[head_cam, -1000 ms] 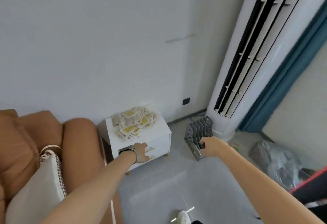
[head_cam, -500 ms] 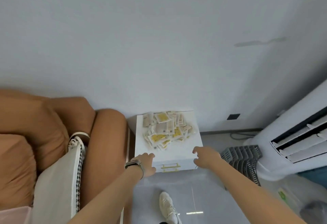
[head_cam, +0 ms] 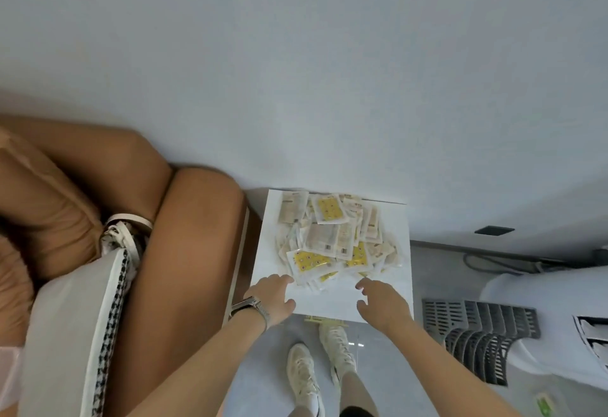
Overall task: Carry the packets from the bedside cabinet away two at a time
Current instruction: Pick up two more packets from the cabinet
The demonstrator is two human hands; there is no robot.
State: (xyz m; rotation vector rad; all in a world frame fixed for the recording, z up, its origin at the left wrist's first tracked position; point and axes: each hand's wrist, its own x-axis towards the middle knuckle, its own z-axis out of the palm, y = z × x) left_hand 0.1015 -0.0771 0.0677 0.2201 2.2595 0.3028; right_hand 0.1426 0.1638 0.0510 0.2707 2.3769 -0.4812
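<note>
A: Packets [head_cam: 332, 242] lie heaped on the white cabinet [head_cam: 332, 304], against the wall.

B: Both hands hover at the pile's near edge, fingers loosely spread, holding nothing: left hand [head_cam: 274, 298], right hand [head_cam: 383, 304].

A: I'd pinch one loose edge packet each; they overlap and may drag neighbours.

B: Sofa [head_cam: 184, 252] crowds the left, grey rack [head_cam: 477, 327] the right.

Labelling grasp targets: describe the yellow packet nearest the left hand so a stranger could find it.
Beside the brown sofa arm stands a white bedside cabinet with a heap of packets. At the heap's front left edge, just beyond the left hand, lies the yellow packet: yellow face up, clear border, while its neighbours behind are beige.
</note>
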